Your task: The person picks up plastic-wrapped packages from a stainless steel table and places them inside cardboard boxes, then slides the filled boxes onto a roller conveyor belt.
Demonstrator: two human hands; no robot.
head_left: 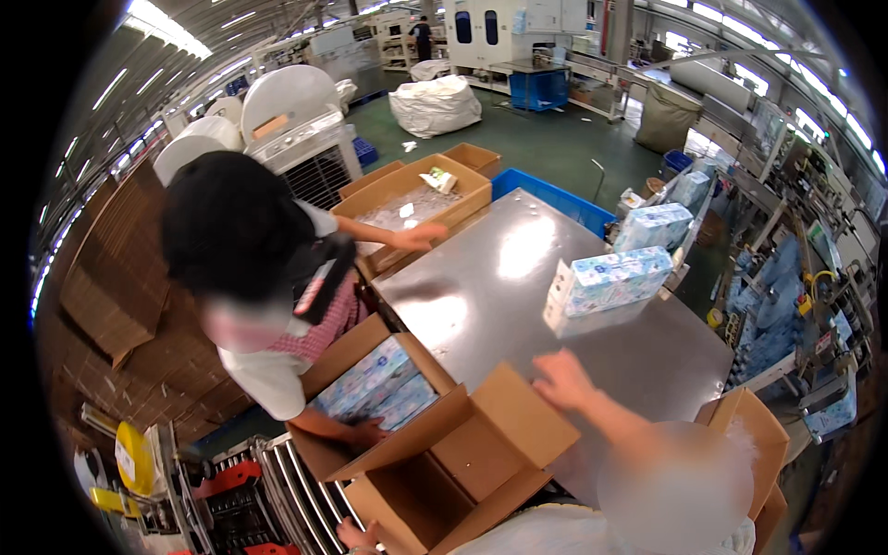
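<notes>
Reaching right hand open over table | left hand at empty carton

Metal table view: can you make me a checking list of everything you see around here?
Surface: shiny metal table, bearing packs.
Job's things: open cardboard box, looks empty inside.
Clutter: blue-and-white tissue packs stacked on the table; second box filled with packs.
Grippers: left hand at the open box's lower edge, grip unclear; right hand open at a flap.
Cables: nothing seen.
Surroundings: co-worker in a black cap, white sack, blue crate.
</notes>
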